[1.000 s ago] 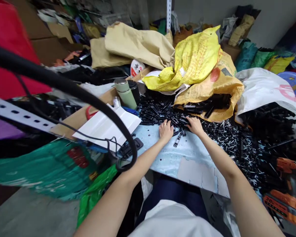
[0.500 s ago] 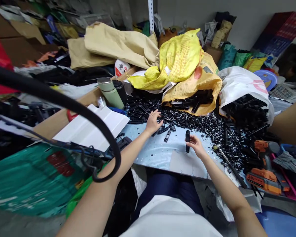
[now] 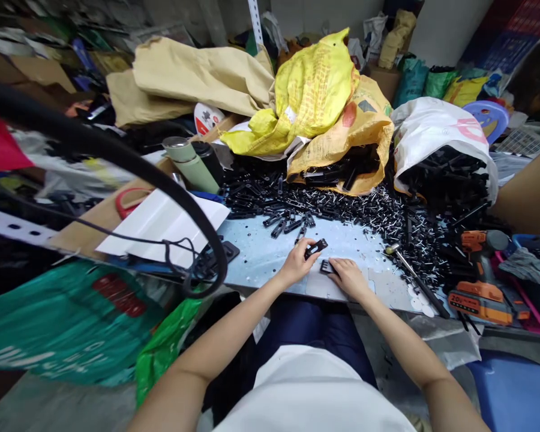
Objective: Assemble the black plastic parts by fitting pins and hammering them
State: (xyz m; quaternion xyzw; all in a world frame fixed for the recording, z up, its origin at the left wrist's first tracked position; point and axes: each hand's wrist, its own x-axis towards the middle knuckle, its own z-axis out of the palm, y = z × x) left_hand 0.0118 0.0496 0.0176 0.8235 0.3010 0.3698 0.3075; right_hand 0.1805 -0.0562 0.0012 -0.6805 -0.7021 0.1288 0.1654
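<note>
Black slotted plastic piece [image 3: 315, 248] and black comb-ended plastic piece [image 3: 326, 267] were the things being handled, close together above the near part of a pale blue tabletop [image 3: 252, 252]. From where I stood, a folded white panel [image 3: 148, 219] lay at the left, with a pale green cylindrical flask [image 3: 198, 174] leaning behind it. Loose black plastic parts [image 3: 279, 225] were strewn just beyond the hands.

The left hand [image 3: 294, 264] had its fingers closed in a pinch on the slotted piece, which was tilted, its far end sticking out to the right. Just beside it, the right hand [image 3: 348, 278] gripped the comb-ended piece by fingers and thumb, palm down, lower and nearer the table edge. I couldn't tell whether the two pieces touched.

Farther right spread a heap of thin silvery pins [image 3: 378, 216], then a long-handled hammer [image 3: 414, 273] and an orange-and-black cordless power tool [image 3: 481, 294], neither in use. The step looked to me like handling one piece per hand; any next move called for a light, steady pinch, with the ends turned where both could be seen.
</note>
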